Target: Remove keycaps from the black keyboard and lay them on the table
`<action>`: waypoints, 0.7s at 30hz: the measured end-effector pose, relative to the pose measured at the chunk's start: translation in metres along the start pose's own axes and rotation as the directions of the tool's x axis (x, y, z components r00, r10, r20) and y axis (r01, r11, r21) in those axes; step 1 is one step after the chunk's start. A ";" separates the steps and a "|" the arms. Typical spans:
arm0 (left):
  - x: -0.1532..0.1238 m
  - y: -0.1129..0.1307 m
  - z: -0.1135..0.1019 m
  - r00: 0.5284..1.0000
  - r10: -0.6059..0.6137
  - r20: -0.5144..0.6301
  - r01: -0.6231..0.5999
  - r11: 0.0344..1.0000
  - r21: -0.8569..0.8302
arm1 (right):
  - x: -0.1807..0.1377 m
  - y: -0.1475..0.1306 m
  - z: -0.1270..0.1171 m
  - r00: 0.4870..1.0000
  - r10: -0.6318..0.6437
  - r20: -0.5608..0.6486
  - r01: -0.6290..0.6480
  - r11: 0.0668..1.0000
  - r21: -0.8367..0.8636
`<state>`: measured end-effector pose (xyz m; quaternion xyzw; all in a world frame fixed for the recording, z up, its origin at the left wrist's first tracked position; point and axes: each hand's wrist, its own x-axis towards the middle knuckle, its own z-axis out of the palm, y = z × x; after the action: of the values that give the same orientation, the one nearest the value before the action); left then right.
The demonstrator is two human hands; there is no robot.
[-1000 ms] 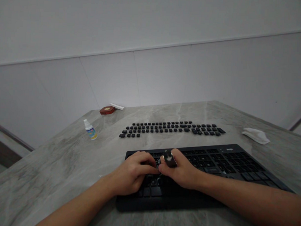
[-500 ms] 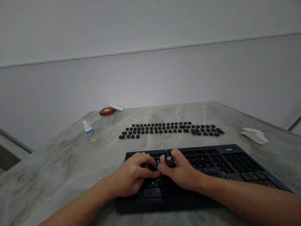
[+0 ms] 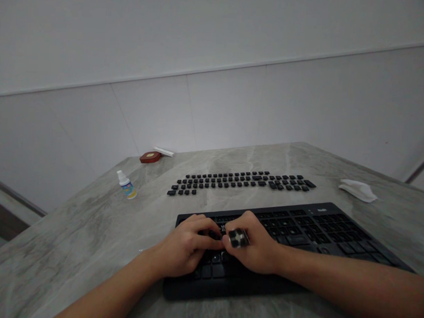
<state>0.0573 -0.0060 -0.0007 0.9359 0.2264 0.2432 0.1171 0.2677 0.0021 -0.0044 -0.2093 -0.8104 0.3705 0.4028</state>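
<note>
A black keyboard [image 3: 249, 283] lies on the grey marbled table in front of me, with many of its keycaps off. My left hand [image 3: 190, 244] rests over its left part, thumb and fingers curled together close to the keys; whatever lies between the fingertips is hidden. Beside it, my right hand [image 3: 252, 246] is closed around a short dark tool [image 3: 239, 238] with a shiny, light-patterned end that faces up. The tool's lower end is hidden by the hand, down among the keys. Both hands' fingertips meet or nearly meet.
Beyond the keyboard, loose black keycaps [image 3: 228, 180] are laid out in rows. A small white spray bottle [image 3: 127, 186] stands at left, and a reddish-brown box [image 3: 150, 157] lies by a white strip [image 3: 163, 151] at the back. A folded white tissue [image 3: 359, 190] is at right.
My right hand has tilted the dark tool, and its top end has moved lower and now faces me more. The left hand has hardly moved.
</note>
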 end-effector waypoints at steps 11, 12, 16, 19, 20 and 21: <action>0.003 0.006 -0.001 0.998 0.058 0.037 -0.058 0.998 -0.001 | -0.011 0.007 0.000 0.968 -0.249 0.026 0.250 0.962 -0.111; 0.004 0.007 -0.002 0.998 0.057 0.038 -0.057 0.998 -0.006 | -0.010 0.005 -0.001 0.980 -0.196 0.029 0.198 0.974 -0.109; 0.005 0.007 -0.002 0.999 0.026 0.035 -0.026 1.000 -0.018 | -0.003 0.000 -0.004 1.000 -0.009 0.001 0.009 0.999 -0.053; 0.004 0.008 -0.003 0.999 0.020 0.031 -0.019 0.999 -0.029 | 0.001 0.001 -0.005 0.993 0.095 -0.074 -0.096 0.995 -0.006; 0.004 0.008 -0.003 0.999 0.021 0.025 -0.020 0.999 -0.043 | 0.001 0.002 -0.005 0.987 0.124 -0.098 -0.123 0.992 0.012; 0.004 0.009 -0.003 1.000 0.021 0.017 -0.020 0.998 -0.059 | 0.001 0.003 -0.004 0.983 0.144 -0.117 -0.142 0.989 0.031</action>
<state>0.0623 -0.0115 0.0064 0.9365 0.2084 0.2426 0.1441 0.2705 0.0066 -0.0039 -0.2841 -0.7635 0.3944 0.4251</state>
